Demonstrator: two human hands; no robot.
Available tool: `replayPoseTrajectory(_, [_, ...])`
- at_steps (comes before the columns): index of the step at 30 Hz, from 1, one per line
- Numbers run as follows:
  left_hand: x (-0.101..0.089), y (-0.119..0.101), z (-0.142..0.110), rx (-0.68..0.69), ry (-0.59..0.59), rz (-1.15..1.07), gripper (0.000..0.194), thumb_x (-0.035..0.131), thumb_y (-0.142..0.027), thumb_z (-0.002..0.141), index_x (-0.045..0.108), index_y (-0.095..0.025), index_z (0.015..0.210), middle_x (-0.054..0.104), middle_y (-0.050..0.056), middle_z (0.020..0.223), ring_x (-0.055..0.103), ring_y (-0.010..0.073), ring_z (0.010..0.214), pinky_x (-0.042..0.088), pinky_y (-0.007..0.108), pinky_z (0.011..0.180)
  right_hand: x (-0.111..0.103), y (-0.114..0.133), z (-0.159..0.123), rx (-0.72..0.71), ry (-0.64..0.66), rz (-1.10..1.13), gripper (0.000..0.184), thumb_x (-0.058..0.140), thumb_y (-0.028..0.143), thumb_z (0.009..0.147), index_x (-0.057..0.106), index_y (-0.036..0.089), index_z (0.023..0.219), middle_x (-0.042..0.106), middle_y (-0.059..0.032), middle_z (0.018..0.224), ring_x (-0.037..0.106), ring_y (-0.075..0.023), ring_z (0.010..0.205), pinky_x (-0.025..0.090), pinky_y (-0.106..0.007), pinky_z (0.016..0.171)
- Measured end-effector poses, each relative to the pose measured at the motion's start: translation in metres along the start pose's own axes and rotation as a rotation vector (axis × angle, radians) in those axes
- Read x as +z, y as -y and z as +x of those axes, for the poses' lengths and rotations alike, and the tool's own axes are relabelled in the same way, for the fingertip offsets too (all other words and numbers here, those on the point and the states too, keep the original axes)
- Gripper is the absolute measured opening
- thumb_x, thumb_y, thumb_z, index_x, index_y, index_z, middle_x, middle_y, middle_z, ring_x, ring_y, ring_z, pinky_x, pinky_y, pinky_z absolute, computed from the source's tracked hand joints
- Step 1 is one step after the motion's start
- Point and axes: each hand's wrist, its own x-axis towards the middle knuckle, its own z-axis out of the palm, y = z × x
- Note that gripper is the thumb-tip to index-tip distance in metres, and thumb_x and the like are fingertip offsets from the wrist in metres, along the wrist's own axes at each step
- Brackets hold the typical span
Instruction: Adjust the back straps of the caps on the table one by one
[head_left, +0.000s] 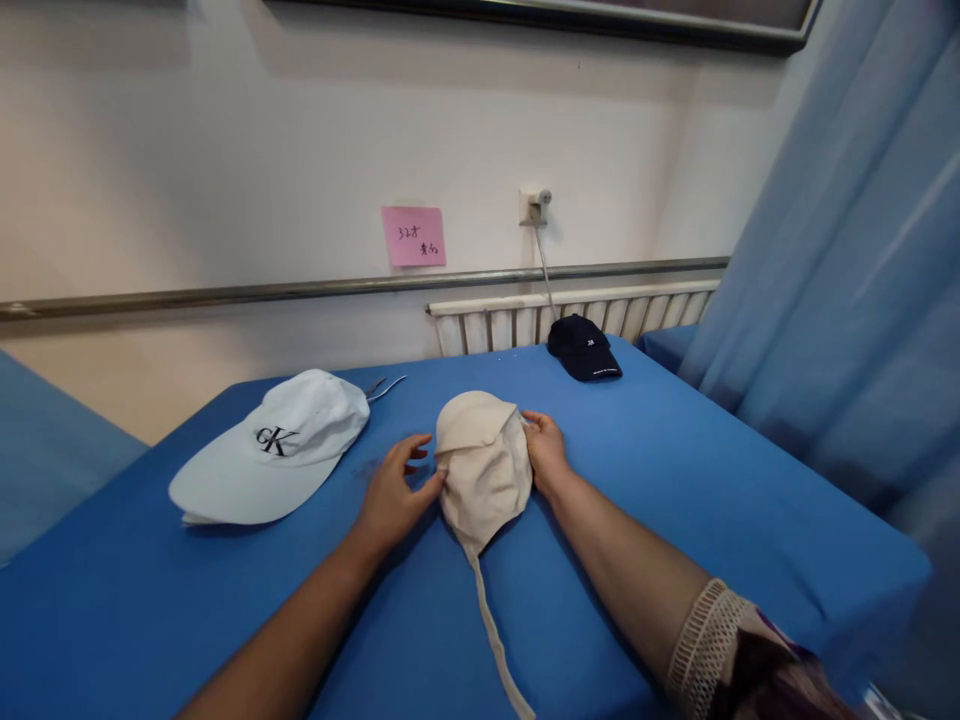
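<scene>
A beige cloth hat [484, 475] lies on the blue-covered table in front of me, its crown crumpled and a long strap trailing from it towards me. My right hand [545, 450] grips the hat's right edge, fingertips partly hidden behind the fabric. At the left edge is my left hand [401, 490], its fingers spread and curved, only the thumb touching the cloth. Left of that hand sits a pale cap [300, 435] with black "CK" lettering and a long brim. Farther back on the right rests a dark navy cap [581, 345].
The blue sheet [645, 440] covers the table up to the wall. Behind it run a metal rail [300, 290] and a white radiator [487, 328]. A pink note [414, 237] is stuck above, beside a socket [531, 207] with a plug. A blue curtain [832, 260] hangs on the right.
</scene>
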Motion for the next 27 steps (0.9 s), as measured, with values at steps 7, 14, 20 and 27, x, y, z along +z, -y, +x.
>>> replayPoseTrajectory(7, [0.009, 0.010, 0.023, 0.085, -0.097, 0.292, 0.025, 0.052, -0.028, 0.083, 0.070, -0.020, 0.097, 0.070, 0.007, 0.092, 0.064, 0.0224, 0.082, 0.050, 0.033, 0.080, -0.001, -0.001, -0.002, -0.012, 0.046, -0.159, 0.043, 0.064, 0.027, 0.071, 0.059, 0.016, 0.112, 0.067, 0.0009, 0.072, 0.063, -0.0164, 0.064, 0.048, -0.025, 0.059])
replayPoseTrajectory(14, [0.009, 0.031, 0.049, 0.039, -0.230, 0.271, 0.030, 0.046, -0.019, 0.083, 0.068, -0.016, 0.101, 0.069, 0.011, 0.105, 0.064, 0.0251, 0.099, 0.047, 0.035, 0.094, 0.002, -0.009, 0.001, -0.064, 0.053, -0.440, 0.022, 0.064, 0.011, 0.065, 0.064, 0.018, 0.086, 0.063, 0.0018, 0.063, 0.060, -0.0168, 0.065, 0.048, -0.029, 0.069])
replayPoseTrajectory(20, [-0.004, 0.026, 0.033, -0.014, -0.288, 0.206, 0.039, 0.048, -0.023, 0.084, 0.061, -0.013, 0.119, 0.069, 0.011, 0.108, 0.067, 0.0217, 0.088, 0.052, 0.033, 0.082, -0.006, 0.008, -0.001, -0.206, 0.013, -0.615, 0.018, 0.063, 0.008, 0.070, 0.063, 0.021, 0.083, 0.067, -0.0028, 0.085, 0.059, -0.0180, 0.082, 0.044, -0.031, 0.084])
replayPoseTrajectory(27, [-0.025, -0.021, -0.025, 0.242, -0.057, 0.092, 0.025, 0.054, -0.031, 0.087, 0.066, -0.018, 0.104, 0.070, 0.006, 0.095, 0.064, 0.0186, 0.081, 0.052, 0.030, 0.077, -0.024, 0.047, -0.049, -0.484, 0.262, -0.789, 0.013, 0.054, 0.030, 0.089, 0.061, 0.021, 0.084, 0.065, 0.0012, 0.074, 0.057, -0.0136, 0.066, 0.040, -0.025, 0.065])
